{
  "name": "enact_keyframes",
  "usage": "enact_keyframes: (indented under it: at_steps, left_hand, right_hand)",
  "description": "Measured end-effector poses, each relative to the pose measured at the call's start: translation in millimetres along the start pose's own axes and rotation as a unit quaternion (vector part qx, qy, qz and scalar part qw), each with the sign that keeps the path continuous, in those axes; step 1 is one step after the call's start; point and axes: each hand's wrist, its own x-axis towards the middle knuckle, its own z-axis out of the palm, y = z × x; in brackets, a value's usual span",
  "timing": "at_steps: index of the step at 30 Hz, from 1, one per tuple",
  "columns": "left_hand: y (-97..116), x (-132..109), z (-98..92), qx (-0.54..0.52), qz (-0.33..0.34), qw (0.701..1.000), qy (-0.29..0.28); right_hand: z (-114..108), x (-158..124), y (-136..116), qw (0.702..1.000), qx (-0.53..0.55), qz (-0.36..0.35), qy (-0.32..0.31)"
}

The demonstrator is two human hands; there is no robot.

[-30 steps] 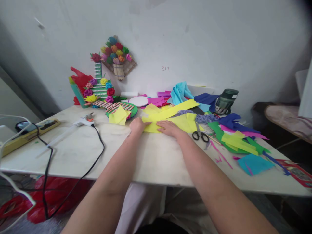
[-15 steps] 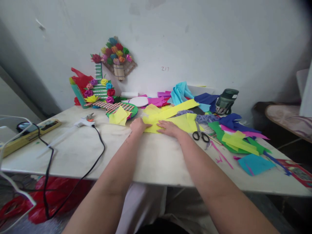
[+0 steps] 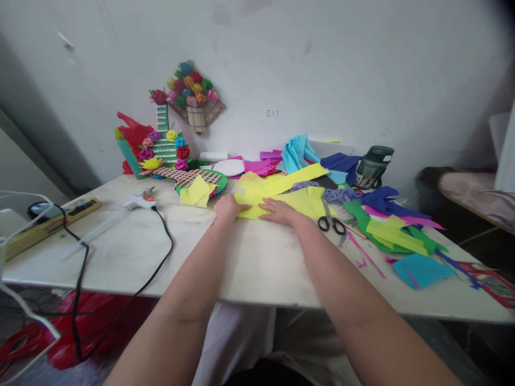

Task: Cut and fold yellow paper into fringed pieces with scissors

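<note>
R hand (image 3: 278,210) flat, fingers apart; L hand (image 3: 227,207) down too, can't tell if pinching.
White table (image 3: 265,262) vs. pale wall (image 3: 330,69) w/ paper flowers (image 3: 192,84) up against it; glue gun (image 3: 139,202) on L side, scissors (image 3: 329,216) just R of R hand. Yellow paper (image 3: 253,212) lies on table under both hands, showing btwn them & beyond fingertips twd wall.

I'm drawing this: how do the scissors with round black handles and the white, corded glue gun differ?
The scissors are black-handled and cordless; the glue gun is white and corded. The scissors lie near the right hand, the glue gun left of the left hand. Neither is held.
</note>
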Motion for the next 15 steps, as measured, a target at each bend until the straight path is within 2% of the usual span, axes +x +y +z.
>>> enact_keyframes:
  at_steps: [15]
  left_hand:
    - [5.9,-8.0,-8.4,-0.042,-0.002,0.999,-0.023]
  right_hand:
    - [2.1,1.9,3.1,1.0,0.006,-0.008,0.004]
